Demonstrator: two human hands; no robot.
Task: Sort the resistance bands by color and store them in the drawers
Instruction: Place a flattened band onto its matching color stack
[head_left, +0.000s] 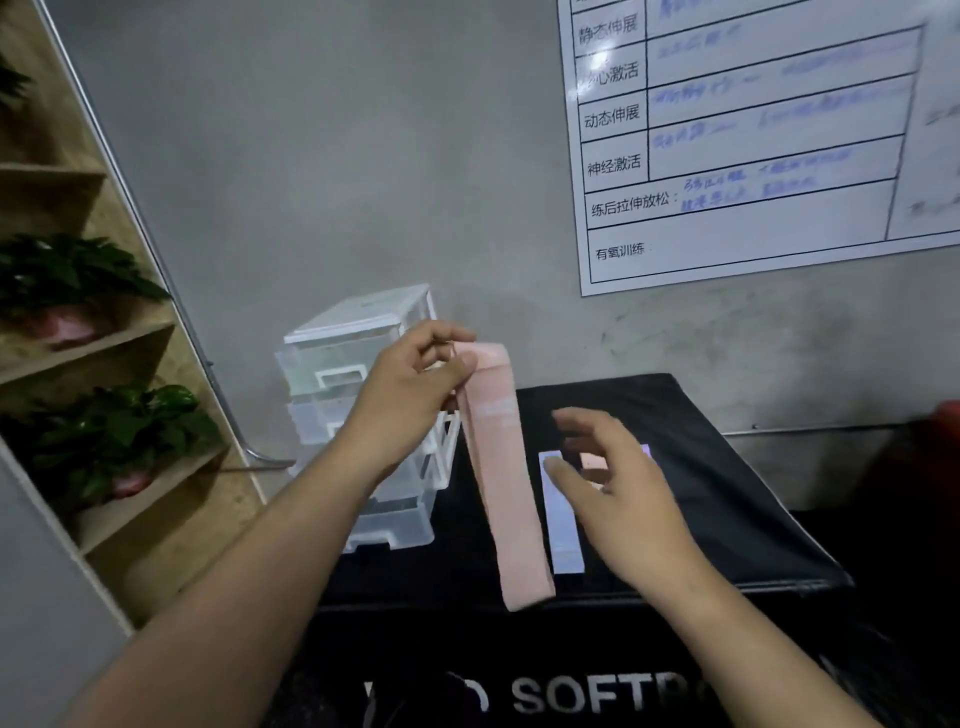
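My left hand (410, 384) pinches the top of a long pink resistance band (506, 483), which hangs down over the black box top (727, 499). To its right, my right hand (618, 493) hovers with spread, relaxed fingers and holds nothing. Under that hand a light purple band (563, 540) lies flat on the black surface, with another pink band (592, 462) and a purple strip mostly hidden behind the fingers. The clear plastic drawer unit (358, 364) stands at the box's left end, behind my left hand; its drawers look shut or only slightly out.
A wooden shelf (83, 353) with potted plants (109, 431) fills the left side. A whiteboard (753, 140) hangs on the grey wall above the box. Something red (948, 421) shows at the right edge. The box front carries white lettering.
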